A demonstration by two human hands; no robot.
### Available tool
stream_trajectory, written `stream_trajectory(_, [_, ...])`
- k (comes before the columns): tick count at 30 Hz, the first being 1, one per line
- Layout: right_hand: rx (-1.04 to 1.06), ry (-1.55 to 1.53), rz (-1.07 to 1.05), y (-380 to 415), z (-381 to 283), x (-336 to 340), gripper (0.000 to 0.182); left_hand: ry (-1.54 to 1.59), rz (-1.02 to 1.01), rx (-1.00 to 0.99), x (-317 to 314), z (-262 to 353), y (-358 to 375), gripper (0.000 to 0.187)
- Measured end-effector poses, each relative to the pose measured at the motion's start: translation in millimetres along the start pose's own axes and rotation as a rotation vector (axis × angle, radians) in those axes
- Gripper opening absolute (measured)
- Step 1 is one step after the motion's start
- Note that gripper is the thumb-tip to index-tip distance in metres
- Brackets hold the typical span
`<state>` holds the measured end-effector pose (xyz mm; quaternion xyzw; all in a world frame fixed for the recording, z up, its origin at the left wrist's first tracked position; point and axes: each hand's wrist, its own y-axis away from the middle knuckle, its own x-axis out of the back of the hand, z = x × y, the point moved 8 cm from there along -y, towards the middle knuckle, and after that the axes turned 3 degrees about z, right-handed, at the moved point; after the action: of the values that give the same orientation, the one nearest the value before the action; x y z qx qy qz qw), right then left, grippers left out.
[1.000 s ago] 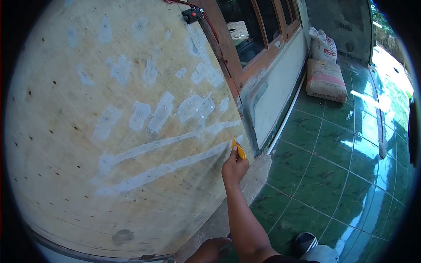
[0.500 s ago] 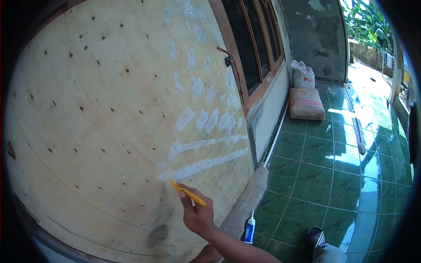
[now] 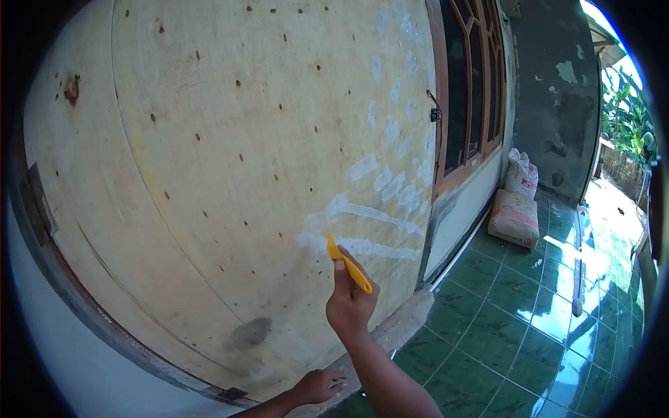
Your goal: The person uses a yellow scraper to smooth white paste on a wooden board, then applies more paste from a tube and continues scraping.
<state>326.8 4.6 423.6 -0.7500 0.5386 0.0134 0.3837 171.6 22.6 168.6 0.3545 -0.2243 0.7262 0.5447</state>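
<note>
My right hand (image 3: 352, 310) is closed round a yellow plastic scraper (image 3: 357, 275). The scraper's broad tip is right at the left part of a white filler streak (image 3: 380, 249) on a pale plywood panel (image 3: 209, 167). Above that streak runs a second one, with several short white patches (image 3: 392, 187) higher up. Many small dark spots dot the rest of the plywood. Low down, near the panel's bottom edge, my left hand (image 3: 320, 386) has its fingers stretched out and apart, with nothing seen in it.
Right of the panel is a brown-framed window (image 3: 456, 90), with a small black fitting (image 3: 435, 115) on wires beside it. Two sacks, one lying (image 3: 514, 221) and one upright (image 3: 523, 175), are on the green tiled floor (image 3: 481, 313). A long strip (image 3: 578, 272) lies on the tiles.
The view has swung left, so more of the panel's left side shows. My left hand has come into fuller view. My right hand still holds the scraper by the lower streak.
</note>
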Motion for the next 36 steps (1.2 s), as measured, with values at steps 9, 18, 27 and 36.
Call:
stream_trajectory(9, [0.303,0.12,-0.154,40.1,-29.5,-36.2,0.028,-0.198,-0.052,-0.059,13.1,53.7,21.3,0.032])
stream_trajectory(18, [0.513,0.235,-0.161,21.6,-28.9,-23.9,0.034,-0.293,-0.038,0.093,2.1,56.5,30.7,0.038])
stream_trajectory(27, [0.757,0.197,-0.485,-31.5,-52.7,-14.5,0.052,-0.363,-0.072,0.038,-11.0,49.9,18.5,0.038])
stream_trajectory(36, [0.798,0.415,-0.956,0.3,17.9,25.0,0.039,-0.354,-0.205,0.006,-66.9,-7.1,50.8,0.042])
